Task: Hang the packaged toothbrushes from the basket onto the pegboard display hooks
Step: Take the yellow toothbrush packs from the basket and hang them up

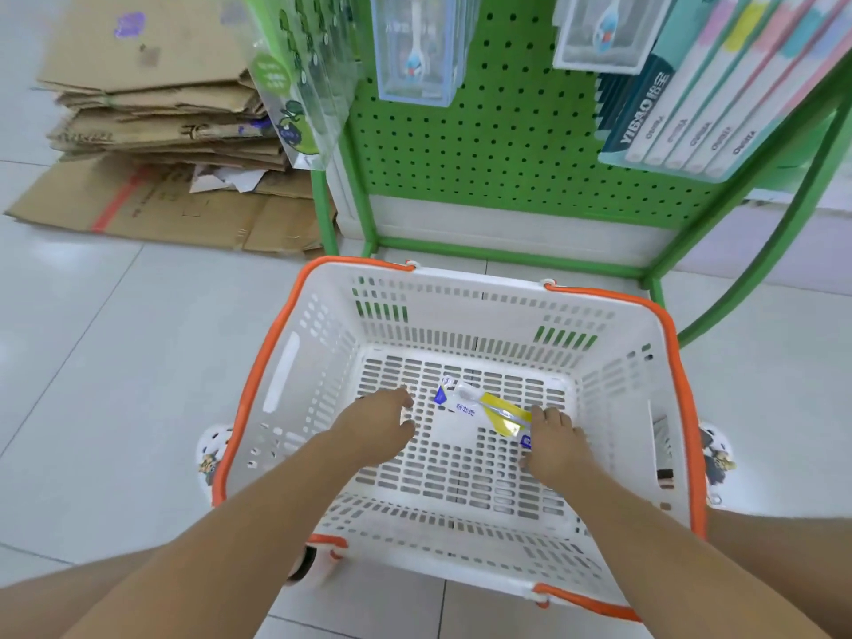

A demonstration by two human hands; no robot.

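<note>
A white basket [461, 311] with an orange rim stands on the floor below the green pegboard [507, 131]. One packaged toothbrush [479, 410], white, blue and yellow, lies flat on the basket's floor. My right hand [553, 442] reaches into the basket and its fingers touch the near end of that package. My left hand [378, 424] is also inside the basket, just left of the package, with fingers extended and holding nothing. Toothbrush packs [417, 43] hang on the pegboard above.
A multi-pack of toothbrushes [710, 94] hangs at the upper right and green-printed packs [299, 80] at the upper left. Flattened cardboard boxes [152, 131] are stacked on the tiled floor to the left. The rack's green frame [507, 258] stands right behind the basket.
</note>
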